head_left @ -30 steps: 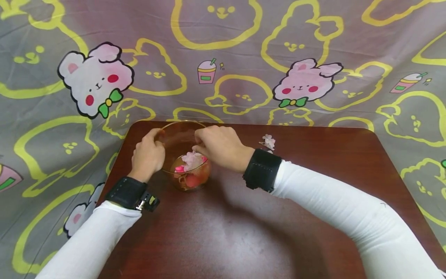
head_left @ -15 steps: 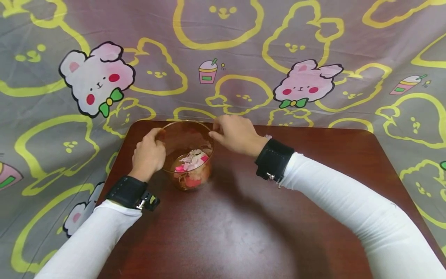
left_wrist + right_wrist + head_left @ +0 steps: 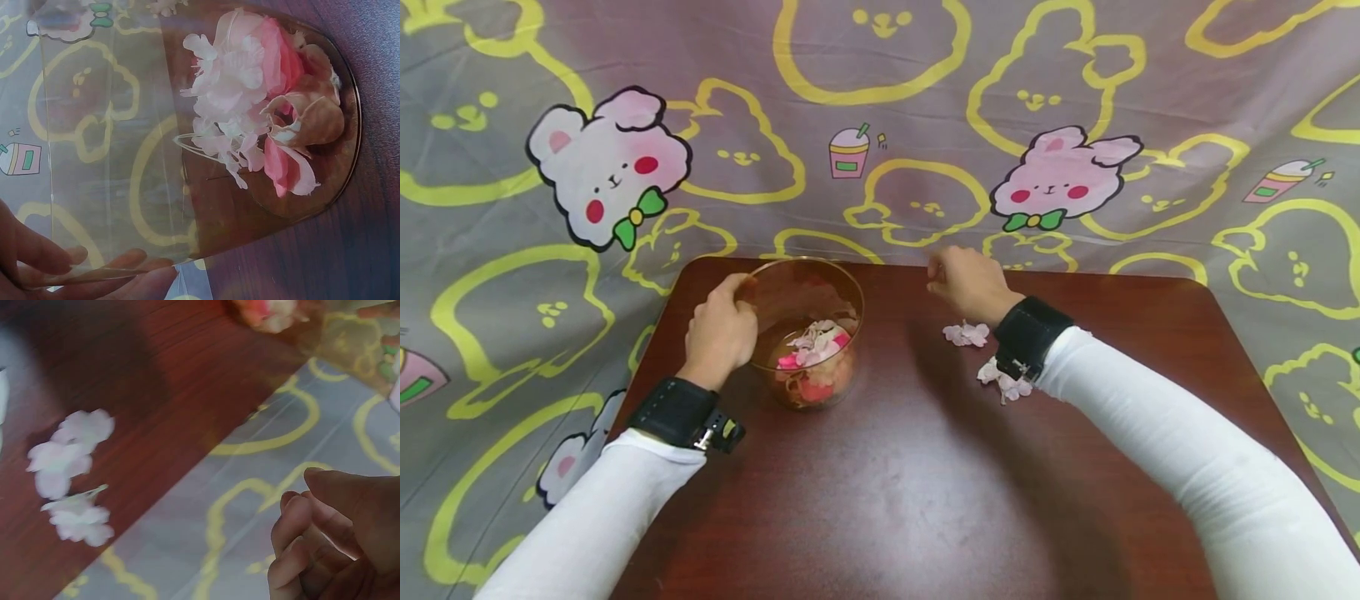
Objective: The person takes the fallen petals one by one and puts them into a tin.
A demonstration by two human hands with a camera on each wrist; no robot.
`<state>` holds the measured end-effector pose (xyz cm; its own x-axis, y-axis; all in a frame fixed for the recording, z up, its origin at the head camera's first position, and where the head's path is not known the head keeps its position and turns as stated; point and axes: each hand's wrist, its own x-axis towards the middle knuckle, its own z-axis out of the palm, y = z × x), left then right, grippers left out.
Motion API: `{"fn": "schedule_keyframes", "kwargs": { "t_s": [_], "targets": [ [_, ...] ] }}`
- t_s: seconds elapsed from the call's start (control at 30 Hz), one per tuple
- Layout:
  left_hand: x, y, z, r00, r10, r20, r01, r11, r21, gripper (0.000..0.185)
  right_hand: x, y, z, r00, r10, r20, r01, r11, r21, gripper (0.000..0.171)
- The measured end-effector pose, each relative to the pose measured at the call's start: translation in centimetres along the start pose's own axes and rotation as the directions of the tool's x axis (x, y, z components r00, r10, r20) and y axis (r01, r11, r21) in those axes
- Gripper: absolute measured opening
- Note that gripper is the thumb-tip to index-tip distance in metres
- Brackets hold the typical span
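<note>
We had both forearms, in white sleeves (image 3: 1150, 450) with black wrist bands (image 3: 676, 412), stretched over the dark red-brown table (image 3: 925, 500).

At about ten o'clock from the table's middle stood the bowl (image 3: 842, 292), a clear glass one with a thin gold rim, upright and near the table's far left corner. In its bottom lay a small heap of cloth flowers (image 3: 814, 354): pale pink and white frilled petals on top, brighter pink and salmon ones beneath, and a tan curled piece (image 3: 312, 119) low against the glass. The left wrist view showed the printed backdrop straight through the bowl's wall.

Our left hand (image 3: 718, 333) gripped the bowl at its nine o'clock side, fingers curled round the wall and the thumb at the rim.

At about one o'clock from the table's middle two loose pale pink blossoms (image 3: 967, 334) lay on the wood, one just beside the right wrist band and the other partly under it.

Farther off, our right hand (image 3: 967, 279) hung near the table's far edge, apart from the bowl, its fingers (image 3: 306, 531) loosely curled and holding nothing we could see.

Behind the table hung a grey cloth (image 3: 880, 108) printed with yellow outlines and pink rabbits.
</note>
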<state>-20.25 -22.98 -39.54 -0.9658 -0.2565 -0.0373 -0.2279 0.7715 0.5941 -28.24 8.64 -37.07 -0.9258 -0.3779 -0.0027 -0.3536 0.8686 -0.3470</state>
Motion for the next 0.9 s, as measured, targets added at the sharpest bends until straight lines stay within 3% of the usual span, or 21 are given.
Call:
{"fn": "schedule_keyframes", "kwargs": {
  "t_s": [0.3,0.9],
  "targets": [
    [-0.1,0.0,0.0,1.000,-0.004,0.000,0.004,1.000,0.005,0.046,-0.3,3.2,1.0,0.994,0.098,0.049,-0.097,0.995,-0.039,0.022],
    [0.1,0.1,0.0,1.000,-0.007,-0.001,0.007,1.000,0.008,0.047,-0.6,6.3,3.9,0.974,0.204,0.102,-0.191,0.973,-0.127,0.025]
  ]
}}
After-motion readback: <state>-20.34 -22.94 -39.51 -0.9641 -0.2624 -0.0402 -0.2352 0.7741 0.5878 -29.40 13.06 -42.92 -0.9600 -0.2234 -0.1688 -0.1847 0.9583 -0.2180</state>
